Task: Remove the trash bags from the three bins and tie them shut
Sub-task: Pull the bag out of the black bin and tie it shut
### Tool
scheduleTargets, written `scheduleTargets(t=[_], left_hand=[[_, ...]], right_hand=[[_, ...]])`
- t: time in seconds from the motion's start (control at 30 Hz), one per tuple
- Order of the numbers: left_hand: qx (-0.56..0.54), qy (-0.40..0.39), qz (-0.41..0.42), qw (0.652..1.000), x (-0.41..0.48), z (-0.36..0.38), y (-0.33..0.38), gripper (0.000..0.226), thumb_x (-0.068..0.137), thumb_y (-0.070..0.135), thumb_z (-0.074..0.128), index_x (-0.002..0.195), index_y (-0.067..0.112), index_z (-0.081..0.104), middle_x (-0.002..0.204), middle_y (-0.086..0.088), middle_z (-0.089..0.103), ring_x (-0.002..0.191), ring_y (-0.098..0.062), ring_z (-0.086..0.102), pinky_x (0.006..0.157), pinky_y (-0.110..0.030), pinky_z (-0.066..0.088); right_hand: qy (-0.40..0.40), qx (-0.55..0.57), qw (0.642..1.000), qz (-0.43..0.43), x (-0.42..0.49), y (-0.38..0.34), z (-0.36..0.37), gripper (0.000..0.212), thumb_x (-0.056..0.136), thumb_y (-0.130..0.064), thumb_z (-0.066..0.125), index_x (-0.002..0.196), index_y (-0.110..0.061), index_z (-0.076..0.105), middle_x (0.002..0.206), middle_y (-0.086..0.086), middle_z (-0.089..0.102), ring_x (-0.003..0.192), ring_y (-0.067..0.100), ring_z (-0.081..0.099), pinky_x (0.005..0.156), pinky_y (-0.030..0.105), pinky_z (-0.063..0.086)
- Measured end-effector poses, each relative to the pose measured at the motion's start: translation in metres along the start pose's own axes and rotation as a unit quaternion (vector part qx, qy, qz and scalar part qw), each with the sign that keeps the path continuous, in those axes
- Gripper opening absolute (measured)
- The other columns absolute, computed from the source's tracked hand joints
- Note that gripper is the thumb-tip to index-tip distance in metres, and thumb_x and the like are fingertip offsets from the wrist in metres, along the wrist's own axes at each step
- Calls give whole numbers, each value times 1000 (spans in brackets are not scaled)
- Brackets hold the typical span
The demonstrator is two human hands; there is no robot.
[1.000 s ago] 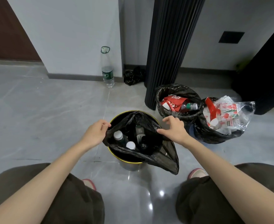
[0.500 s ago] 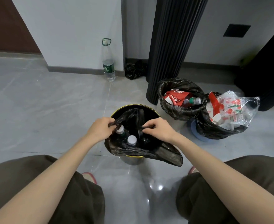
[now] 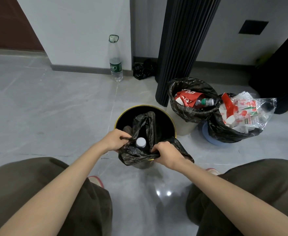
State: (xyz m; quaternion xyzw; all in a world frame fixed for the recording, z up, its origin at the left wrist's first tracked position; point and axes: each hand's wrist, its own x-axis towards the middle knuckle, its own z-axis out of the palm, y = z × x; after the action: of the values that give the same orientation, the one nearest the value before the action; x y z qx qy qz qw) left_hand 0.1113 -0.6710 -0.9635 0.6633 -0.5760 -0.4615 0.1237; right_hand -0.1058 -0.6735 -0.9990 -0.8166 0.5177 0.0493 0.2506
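One black trash bag (image 3: 136, 155) sat in the nearest of three bins, a black yellow-rimmed bin (image 3: 164, 120), its mouth gathered around one white-capped bottle (image 3: 141, 142). The left hand (image 3: 114, 140) and the right hand (image 3: 167, 154) each pinched a bunched edge in curled fingers. To the far right, two more lined bins stood side by side, one pale bin (image 3: 185, 129) and one blue bin (image 3: 208, 139); by the far wall were one clear water bottle (image 3: 115, 65), one crumpled black bag (image 3: 144, 69) and one fluted black column (image 3: 182, 40).

Head view, steeply down, close above hands (image 3: 140, 147).
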Motion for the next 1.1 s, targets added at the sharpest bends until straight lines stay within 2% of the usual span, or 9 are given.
scheduleTargets(t=[0.13,0.27,0.4,0.53,0.7,0.8,0.9,1.03,1.1], left_hand=[[-40,-11,-14,999,3,1,-1,31,94,3,46,110,13,70,89,-9,64,79,-21,61,71,-34,59],[-71,-5,-20,997,1,10,3,28,94,2,50,114,10,67,93,-9,65,75,-23,62,55,-17,56],[-55,-4,2,998,0,19,4,28,95,1,48,112,8,68,97,-17,68,78,-35,66,65,-30,58],[-41,0,10,999,-1,19,4,28,94,1,47,108,10,70,94,-20,69,78,-37,65,72,-38,57],[-38,3,12,999,-4,17,3,28,94,1,48,107,11,71,91,-17,68,83,-41,67,71,-35,58],[-67,9,17,998,-3,15,3,26,91,0,53,108,8,70,88,-13,68,67,-17,65,60,-18,56],[-109,30,4,994,0,9,3,27,83,13,70,110,10,68,82,5,65,65,7,60,59,-5,45],[-239,113,-154,952,4,1,-2,43,79,56,64,100,20,57,95,5,59,94,-13,58,80,-30,51],[-333,119,-206,912,7,3,-6,44,89,57,49,102,15,54,101,0,55,98,-19,55,82,-39,52]], right_hand=[[66,158,984,52,2,0,-13,8,75,-15,75,83,-16,77,86,1,75,79,10,66,79,24,51],[135,236,959,78,8,0,-26,7,76,-14,75,83,-14,75,79,-3,70,72,5,62,69,8,44],[129,227,965,17,16,-6,-31,31,75,-12,76,104,-21,67,75,-4,65,69,10,60,76,21,51],[84,186,978,-50,25,-11,-30,60,79,-13,74,131,-32,52,74,-3,63,67,5,57,77,20,49],[73,144,986,-39,37,-20,-24,38,81,-6,69,115,-22,69,91,4,72,87,14,64,90,28,50],[85,122,989,-3,41,-21,-21,24,82,-3,64,98,-16,76,99,2,74,99,16,65,95,28,48],[122,144,981,35,40,-17,-25,26,81,0,60,93,-16,77,96,1,75,96,16,66,90,23,49],[200,256,942,86,37,-14,-39,25,83,2,59,93,-12,77,96,1,75,90,9,64,79,9,40],[212,283,932,85,36,-16,-42,24,83,3,60,93,-12,77,96,0,74,85,4,61,73,3,39]])
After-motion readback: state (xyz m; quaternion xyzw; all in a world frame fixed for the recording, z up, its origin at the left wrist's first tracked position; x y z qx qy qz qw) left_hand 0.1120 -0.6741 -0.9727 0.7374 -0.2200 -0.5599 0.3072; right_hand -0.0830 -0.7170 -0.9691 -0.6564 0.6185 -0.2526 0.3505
